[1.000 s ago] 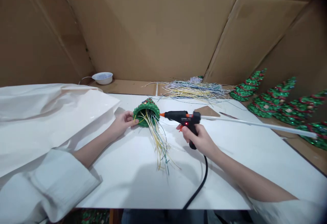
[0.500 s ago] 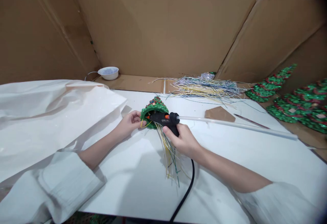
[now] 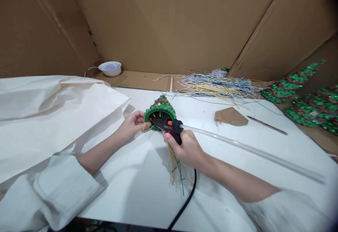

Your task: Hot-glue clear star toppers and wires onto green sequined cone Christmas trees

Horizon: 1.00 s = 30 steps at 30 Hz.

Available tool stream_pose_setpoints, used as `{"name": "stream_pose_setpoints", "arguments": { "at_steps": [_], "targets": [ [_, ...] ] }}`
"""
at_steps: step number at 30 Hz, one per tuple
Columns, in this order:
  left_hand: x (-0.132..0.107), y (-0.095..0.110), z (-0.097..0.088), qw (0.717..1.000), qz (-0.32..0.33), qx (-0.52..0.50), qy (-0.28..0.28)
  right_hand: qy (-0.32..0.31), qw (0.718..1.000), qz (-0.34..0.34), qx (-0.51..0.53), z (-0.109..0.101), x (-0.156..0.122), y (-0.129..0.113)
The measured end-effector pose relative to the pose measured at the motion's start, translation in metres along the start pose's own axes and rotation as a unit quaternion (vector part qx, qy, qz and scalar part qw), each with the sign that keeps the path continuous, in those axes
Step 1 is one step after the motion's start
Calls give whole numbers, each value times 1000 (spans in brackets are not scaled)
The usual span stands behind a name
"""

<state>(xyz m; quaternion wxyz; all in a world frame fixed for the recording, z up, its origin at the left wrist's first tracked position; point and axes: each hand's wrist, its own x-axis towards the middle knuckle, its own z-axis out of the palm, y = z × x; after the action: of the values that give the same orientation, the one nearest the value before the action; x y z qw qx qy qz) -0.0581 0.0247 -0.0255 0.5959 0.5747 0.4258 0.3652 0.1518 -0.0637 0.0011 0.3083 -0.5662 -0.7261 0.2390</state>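
A small green cone-shaped Christmas tree (image 3: 161,107) lies on its side on the white board (image 3: 137,175), its hollow base facing me. Thin yellow, white and green wires (image 3: 175,170) spill out of the base toward me. My left hand (image 3: 132,124) is closed on the left rim of the base. My right hand (image 3: 186,149) grips a black hot glue gun (image 3: 169,125) whose orange nozzle is inside the tree's open base. A long clear glue stick (image 3: 250,151) sticks out of the gun's back to the right, and a black cord (image 3: 185,203) runs toward me.
A pile of coloured wires (image 3: 216,85) lies at the back. A brown cardboard scrap (image 3: 232,116) and a thin rod (image 3: 266,125) lie to the right. Finished green trees (image 3: 311,105) lie at far right. A white bowl (image 3: 110,68) sits back left, crumpled white sheeting (image 3: 52,119) left. Cardboard walls surround.
My right hand has carried the glue gun leftward from beside the tree until its nozzle is inside the hollow base. My left hand has kept hold of the tree's rim.
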Motion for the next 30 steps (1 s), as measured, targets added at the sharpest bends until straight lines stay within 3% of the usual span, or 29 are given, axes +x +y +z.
{"name": "stream_pose_setpoints", "arguments": {
  "at_steps": [14, 30],
  "targets": [
    [0, -1, 0, 1000, 9, -4, 4, 33, 993, -87, -75, 12, -5, 11],
    [0, -2, -1, 1000, 16, 9, 0, 39, 995, -78, -49, 11, -4, 11]
  ]
}}
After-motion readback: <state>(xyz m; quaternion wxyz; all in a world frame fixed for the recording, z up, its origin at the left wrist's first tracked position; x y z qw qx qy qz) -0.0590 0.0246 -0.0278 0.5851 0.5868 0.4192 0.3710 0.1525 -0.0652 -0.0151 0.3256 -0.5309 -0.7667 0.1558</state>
